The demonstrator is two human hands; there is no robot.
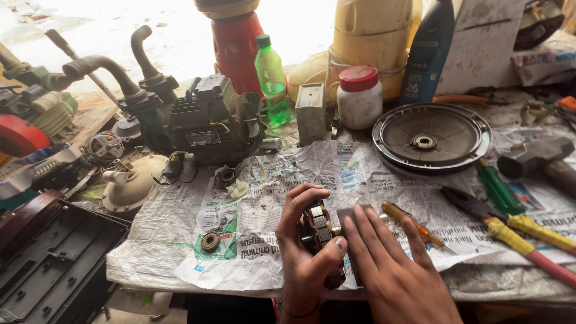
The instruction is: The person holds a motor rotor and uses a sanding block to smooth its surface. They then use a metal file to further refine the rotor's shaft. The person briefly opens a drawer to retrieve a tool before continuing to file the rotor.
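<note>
A small brown-and-copper wound motor core with silver metal laminations (pixel 318 231) sits at the near edge of the worktop (pixel 510 282), on crumpled newspaper (pixel 288 180). The left hand (pixel 306 255) wraps round it, fingers curled over the top and the thumb pressed against its right side, so the core is clamped in the grip. Just beside it, touching, lies a flat grey rectangular block (pixel 348 219); the right hand (pixel 393 270) rests flat on this block with its fingers stretched out and close together, pressing down.

To the right of the hands lie a yellow-handled screwdriver (pixel 411 225), pliers with yellow and red grips (pixel 510 234) and a green-handled screwdriver (pixel 498 189). A hammer with a dark steel head (pixel 537 156) lies near the right edge. Behind these, a round grey metal end cover with a central bearing seat (pixel 432 138) rests on the paper.

Towards the far edge stand a white plastic jar with a red lid (pixel 359 96) and a green plastic bottle (pixel 272 78). Left of them sits a dark, grimy water pump with curved pipes (pixel 198 123). A small round bearing (pixel 210 242) lies on the newspaper near the left front corner.
</note>
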